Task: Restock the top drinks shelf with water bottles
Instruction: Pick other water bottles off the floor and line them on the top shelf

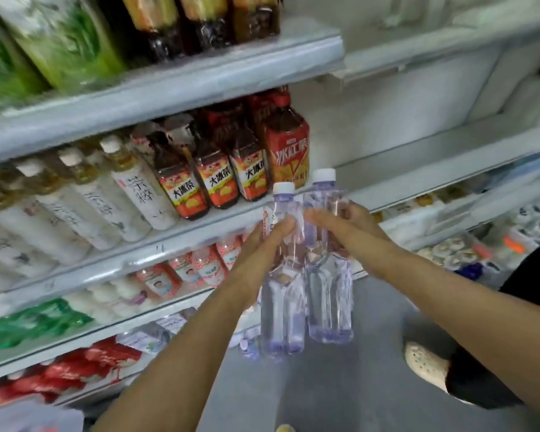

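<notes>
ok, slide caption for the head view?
Left hand and right hand each hold a water bottle before stocked drink shelves.

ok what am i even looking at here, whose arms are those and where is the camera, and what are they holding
There is no machine here. A person wears a wide-angle camera on the head, looking forward and down, so the two bare arms reaching in from the bottom are their own. That wide lens is why the shelves look bent.

The left hand grips one clear water bottle with a white cap. The right hand grips a second water bottle beside it. Both bottles are held upright in the air, in front of the shelves.

To the left are shop shelves stocked with drinks: dark tea bottles with orange labels, and pale bottles with white labels. A foot in a light shoe shows at lower right.
</notes>
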Motion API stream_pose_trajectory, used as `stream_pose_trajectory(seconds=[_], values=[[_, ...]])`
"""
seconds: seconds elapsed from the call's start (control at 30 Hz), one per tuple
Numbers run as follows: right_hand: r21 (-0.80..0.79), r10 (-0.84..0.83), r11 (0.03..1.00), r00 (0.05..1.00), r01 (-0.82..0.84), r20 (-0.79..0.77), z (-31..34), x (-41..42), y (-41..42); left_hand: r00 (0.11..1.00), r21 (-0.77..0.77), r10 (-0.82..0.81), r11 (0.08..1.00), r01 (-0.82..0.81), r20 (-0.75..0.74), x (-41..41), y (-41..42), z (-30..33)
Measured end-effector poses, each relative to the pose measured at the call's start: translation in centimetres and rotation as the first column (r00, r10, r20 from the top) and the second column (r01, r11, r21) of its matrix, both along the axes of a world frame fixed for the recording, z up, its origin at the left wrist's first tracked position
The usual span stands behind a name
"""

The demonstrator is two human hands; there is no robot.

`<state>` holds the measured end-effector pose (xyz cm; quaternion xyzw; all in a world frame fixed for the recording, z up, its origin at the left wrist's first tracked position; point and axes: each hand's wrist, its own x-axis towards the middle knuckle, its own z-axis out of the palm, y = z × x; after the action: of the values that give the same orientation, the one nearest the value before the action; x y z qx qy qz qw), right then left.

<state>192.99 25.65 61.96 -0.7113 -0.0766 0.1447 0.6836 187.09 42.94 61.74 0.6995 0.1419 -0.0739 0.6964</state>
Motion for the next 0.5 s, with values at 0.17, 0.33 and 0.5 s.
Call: stream_pose_trajectory(seconds=[0.17, 0.33, 0.5], values=[[-0.010, 0.010, 1.000, 0.987, -0.008, 0.163, 9.1, 0.4, 1.3, 0.981, 0.021, 0.024, 0.999, -0.029, 0.193, -0.2, 0.8, 8.0], [-0.016, 0.047, 0.999, 0.953, -0.044, 0.300, 17.4, 0.0, 2.4, 0.950, 0.100, 0.036, 0.992, -0.071, 0.309, -1.1, 1.5, 15.6], [-0.003, 0.054, 0.998, 0.894, -0.058, 0.444, 24.6, 0.0, 3.8, 0.899, 0.151, 0.021, 0.984, -0.097, 0.438, -1.0, 2.6, 22.7]])
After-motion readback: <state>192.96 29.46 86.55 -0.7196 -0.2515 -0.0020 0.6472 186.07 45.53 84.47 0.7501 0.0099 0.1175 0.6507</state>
